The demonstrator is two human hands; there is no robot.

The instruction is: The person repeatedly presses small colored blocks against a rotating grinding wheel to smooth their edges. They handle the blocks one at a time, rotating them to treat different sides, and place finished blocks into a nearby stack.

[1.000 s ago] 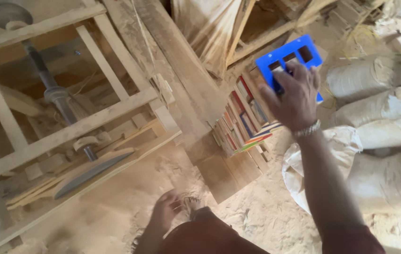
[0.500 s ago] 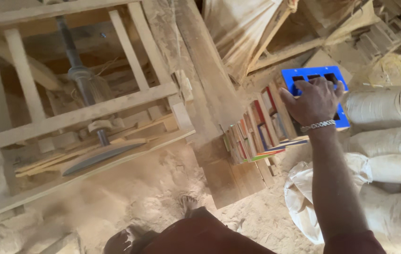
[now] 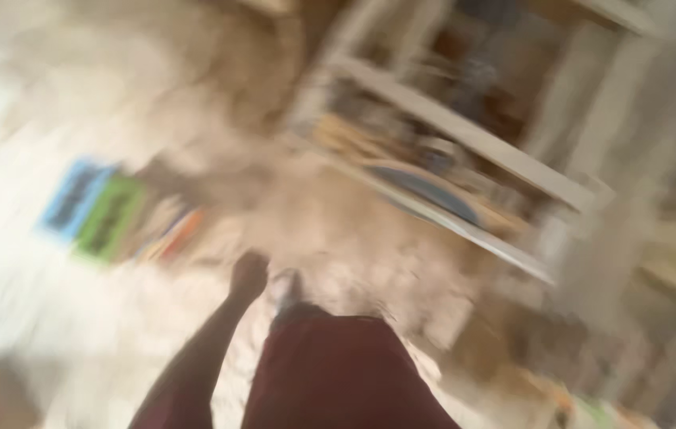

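The head view is heavily smeared by motion. My left hand (image 3: 249,274) hangs at the end of a bare arm beside my leg in dark red trousers (image 3: 338,373), above the dusty floor. Nothing shows in it, but its fingers are too blurred to read. My right hand is out of view. A blue flat piece (image 3: 74,197) and a green one (image 3: 113,220) lie side by side on a pile of coloured flat pieces (image 3: 171,230) at the left, well away from my left hand.
A pale wooden frame (image 3: 473,143) with a dark round blade-like disc (image 3: 425,187) crosses the upper right. Sawdust covers the floor (image 3: 314,214). Blurred wooden pieces lie at the lower right (image 3: 592,397).
The camera has swung hard, so the wooden frame is now at the right and the pile at the left. My right hand, which held the blue piece at the pile, has left the view.
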